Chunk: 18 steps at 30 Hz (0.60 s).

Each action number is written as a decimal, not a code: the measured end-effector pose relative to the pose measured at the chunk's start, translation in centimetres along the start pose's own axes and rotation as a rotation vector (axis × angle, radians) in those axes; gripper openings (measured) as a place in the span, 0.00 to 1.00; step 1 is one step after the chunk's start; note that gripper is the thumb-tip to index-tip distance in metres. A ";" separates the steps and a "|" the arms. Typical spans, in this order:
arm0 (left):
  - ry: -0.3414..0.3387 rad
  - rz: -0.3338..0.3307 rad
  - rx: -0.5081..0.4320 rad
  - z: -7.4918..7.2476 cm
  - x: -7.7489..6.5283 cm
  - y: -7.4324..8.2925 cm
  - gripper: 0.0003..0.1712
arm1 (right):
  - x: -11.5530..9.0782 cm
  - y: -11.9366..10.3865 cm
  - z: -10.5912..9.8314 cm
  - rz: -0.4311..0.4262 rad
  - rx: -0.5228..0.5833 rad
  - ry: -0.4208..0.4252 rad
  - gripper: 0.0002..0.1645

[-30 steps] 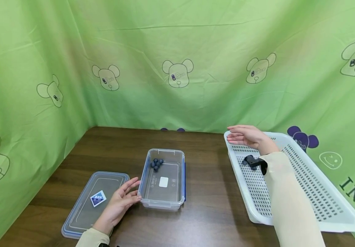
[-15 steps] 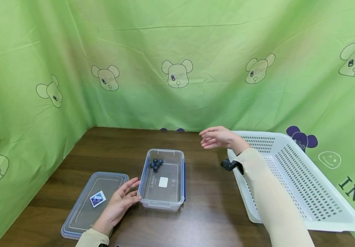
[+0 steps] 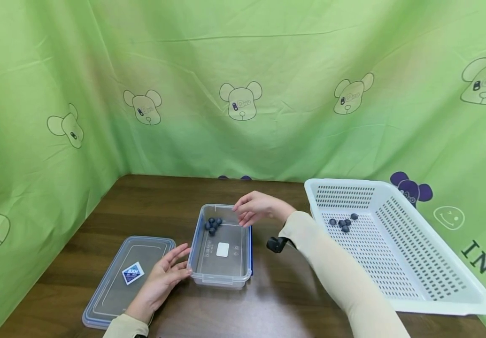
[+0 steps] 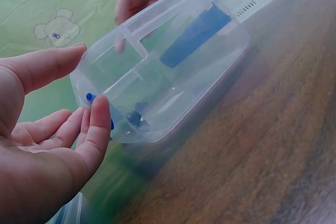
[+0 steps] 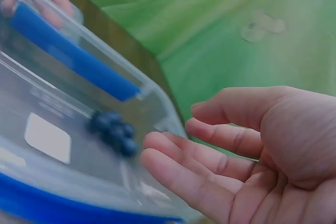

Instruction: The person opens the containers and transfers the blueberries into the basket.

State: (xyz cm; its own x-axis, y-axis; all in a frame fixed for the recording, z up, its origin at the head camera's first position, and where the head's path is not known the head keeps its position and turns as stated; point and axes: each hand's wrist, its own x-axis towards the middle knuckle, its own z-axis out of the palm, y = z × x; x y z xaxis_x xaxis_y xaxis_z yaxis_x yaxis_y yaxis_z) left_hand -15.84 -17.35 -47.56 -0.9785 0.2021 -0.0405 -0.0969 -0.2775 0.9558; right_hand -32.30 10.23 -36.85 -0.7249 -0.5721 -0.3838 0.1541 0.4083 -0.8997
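Note:
Small dark round fruits like blueberries [image 3: 213, 226] lie in the far left corner of a clear plastic food container [image 3: 226, 280] with blue side clips. My left hand [image 3: 164, 277] rests against its left side, fingers extended, thumb touching the near left corner of the rim. My right hand [image 3: 256, 208] is over the container's far right rim, fingers bent and pointing down to the left. In the right wrist view, its thumb tip [image 5: 199, 109] and index finger are close together; I cannot tell whether something small is between them. More blueberries [image 3: 344, 223] lie in the white basket [image 3: 441, 307].
The container's lid [image 3: 113, 300], with a blue and white label, lies on the table at the left, partly behind the left hand. The slotted white basket stands to the right. A green curtain [image 3: 192, 136] with bear prints hangs behind the brown wooden table [image 3: 281, 291].
My right hand has moved left and slightly down, from over the basket to the container's far right rim, uncovering the blueberries in the basket. My left hand has stayed at the container.

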 end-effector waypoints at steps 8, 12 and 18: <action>0.006 -0.006 0.002 0.1 0.0 0.1 0.44 | 2.6 0.4 3.2 0.037 -0.110 0.021 0.19; 0.003 -0.007 0.008 0.1 0.0 0.2 0.44 | 3.5 0.8 4.3 0.049 -0.114 0.018 0.17; -0.009 0.006 0.017 0.2 -0.1 0.3 0.43 | 4.5 1.5 5.4 0.034 -0.125 0.033 0.15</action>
State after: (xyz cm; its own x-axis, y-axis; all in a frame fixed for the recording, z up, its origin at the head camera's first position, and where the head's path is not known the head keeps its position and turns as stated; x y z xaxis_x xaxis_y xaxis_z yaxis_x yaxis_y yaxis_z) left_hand -15.69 -17.31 -47.24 -0.9773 0.2091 -0.0323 -0.0880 -0.2626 0.9609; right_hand -31.72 4.48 -41.05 -0.7428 -0.5334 -0.4047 0.0957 0.5137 -0.8526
